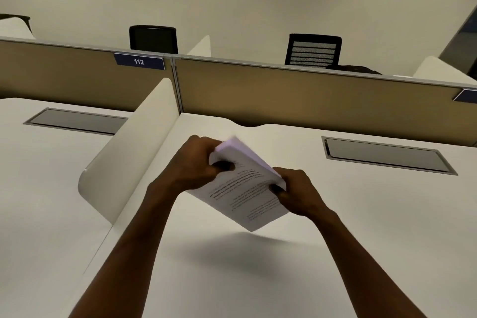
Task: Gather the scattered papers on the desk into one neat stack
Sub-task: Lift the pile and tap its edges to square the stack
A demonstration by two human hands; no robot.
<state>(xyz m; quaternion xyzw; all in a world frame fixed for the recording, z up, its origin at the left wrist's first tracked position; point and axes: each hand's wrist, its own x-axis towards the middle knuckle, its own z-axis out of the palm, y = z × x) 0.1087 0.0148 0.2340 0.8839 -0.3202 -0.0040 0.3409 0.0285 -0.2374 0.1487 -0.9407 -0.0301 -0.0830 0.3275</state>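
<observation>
Head view: hands (246,178) gripping stack (242,188) edges

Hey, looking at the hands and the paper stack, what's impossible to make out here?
Head view only:
- Printed text on the white paper stack: too small, blurred.
- Stack's far corner: motion blur.
- Left hand and right hand fingers behind the stack: hidden by paper.
- Wall lettering's top line: cut off by frame edge.

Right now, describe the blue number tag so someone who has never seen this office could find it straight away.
Start at the tan partition running along the back of the white desk. Follow its top rail left, just past the joint above the curved white divider. The blue number tag hangs there, reading 112 in white; another blue tag at the far right is cut off.
</observation>
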